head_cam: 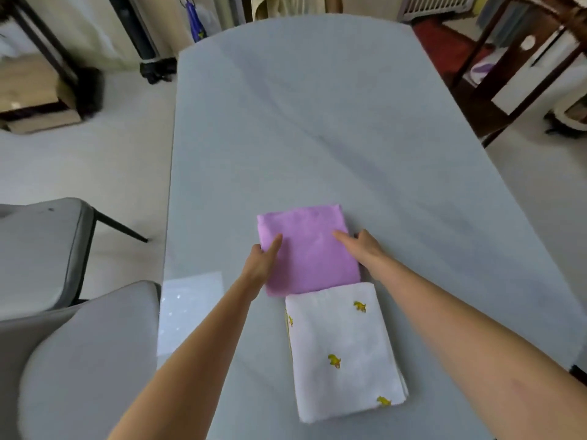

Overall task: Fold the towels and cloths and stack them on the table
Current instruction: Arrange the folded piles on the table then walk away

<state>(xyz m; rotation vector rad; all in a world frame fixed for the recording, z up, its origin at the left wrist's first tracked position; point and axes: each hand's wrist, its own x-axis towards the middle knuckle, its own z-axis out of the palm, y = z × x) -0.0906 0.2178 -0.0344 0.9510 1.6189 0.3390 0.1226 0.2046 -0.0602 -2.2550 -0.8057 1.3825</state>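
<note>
A: Item, left edge of the frame?
B: Two grey chairs (41,249), one behind the other, beside the table. A white sheet (190,312) lies on the table's left border, lower left of centre.

A: Item, the surface?
B: Grey table (317,122), long, rounded at the far end, running up the middle of the frame.

A: Item, left hand?
B: Left hand (262,260), just left of centre. It grips the left edge of the pink towel (309,249), thumb on top, fingers tucked under the edge.

A: Item, the pink towel?
B: Folded to a rectangle, lying flat at the centre of the frame.

A: Item, below it?
B: White cloth (343,350) with small yellow figures, folded, lower centre. Its upper edge touches the pink towel's lower edge and seems to overlap it slightly.

A: Item, right hand?
B: Right hand (362,249), right of centre. Thumb flat on top of the towel's right side, fingers curled at its right edge, holding it.

A: Item, upper right?
B: Dark wooden furniture (524,58), blurred.
</note>
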